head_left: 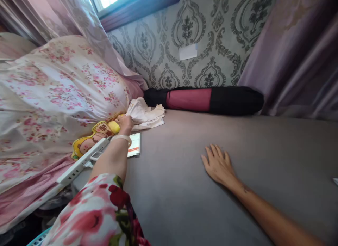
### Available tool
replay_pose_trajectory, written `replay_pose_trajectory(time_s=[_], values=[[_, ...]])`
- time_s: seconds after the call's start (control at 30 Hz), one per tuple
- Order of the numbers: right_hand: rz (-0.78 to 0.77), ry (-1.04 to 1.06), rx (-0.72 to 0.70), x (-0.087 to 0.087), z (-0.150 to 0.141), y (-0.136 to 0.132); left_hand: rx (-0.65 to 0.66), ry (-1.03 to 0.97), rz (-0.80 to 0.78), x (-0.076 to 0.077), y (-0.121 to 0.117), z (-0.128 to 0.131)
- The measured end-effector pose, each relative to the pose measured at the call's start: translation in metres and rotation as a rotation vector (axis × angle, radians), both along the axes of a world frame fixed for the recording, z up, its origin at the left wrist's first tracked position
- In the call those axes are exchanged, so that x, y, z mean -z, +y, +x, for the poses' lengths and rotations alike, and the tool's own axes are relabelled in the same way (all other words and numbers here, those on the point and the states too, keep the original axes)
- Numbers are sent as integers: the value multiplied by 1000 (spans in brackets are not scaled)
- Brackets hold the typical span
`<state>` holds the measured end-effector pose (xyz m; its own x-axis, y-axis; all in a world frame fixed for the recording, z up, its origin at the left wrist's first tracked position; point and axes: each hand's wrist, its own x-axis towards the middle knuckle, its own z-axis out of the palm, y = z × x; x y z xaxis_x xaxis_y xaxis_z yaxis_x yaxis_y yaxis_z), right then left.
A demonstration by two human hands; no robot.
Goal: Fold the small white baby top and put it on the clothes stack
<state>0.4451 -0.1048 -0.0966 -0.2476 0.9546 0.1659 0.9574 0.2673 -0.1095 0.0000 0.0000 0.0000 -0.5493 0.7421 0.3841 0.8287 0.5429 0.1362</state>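
Note:
My left hand [125, 122], with a pale bangle at the wrist, reaches forward to a crumpled white cloth [148, 114]. Its fingers are closed at the cloth's left edge; the fingertips are partly hidden. Beside that hand sit a yellow round object [114, 127] and a yellow cartoon plush [89, 143]. Just right of my left wrist lies a phone [134, 144] with a lit screen, partly covered by my arm. My right hand [218, 164] rests flat, fingers spread, on a grey bed surface [179, 189], holding nothing.
A long black and dark pink bag [190, 99] lies along the patterned wall. At left, a white power strip [83, 160] with a plug runs beside floral fabric [58, 94]. Curtains [295, 62] hang at right. A blue basket edge [38, 238] shows at lower left.

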Motion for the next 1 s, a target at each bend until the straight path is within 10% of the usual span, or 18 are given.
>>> replay_pose_trajectory(time_s=[0.23, 0.53, 1.0], values=[[9, 10, -2, -2, 0, -1, 278, -273, 296, -14, 27, 62], [32, -12, -1, -4, -1, -2, 482, -715, 710, 6, 41, 174], [20, 54, -35, -2, 4, 0, 459, -1353, 617, 54, 12, 297]])
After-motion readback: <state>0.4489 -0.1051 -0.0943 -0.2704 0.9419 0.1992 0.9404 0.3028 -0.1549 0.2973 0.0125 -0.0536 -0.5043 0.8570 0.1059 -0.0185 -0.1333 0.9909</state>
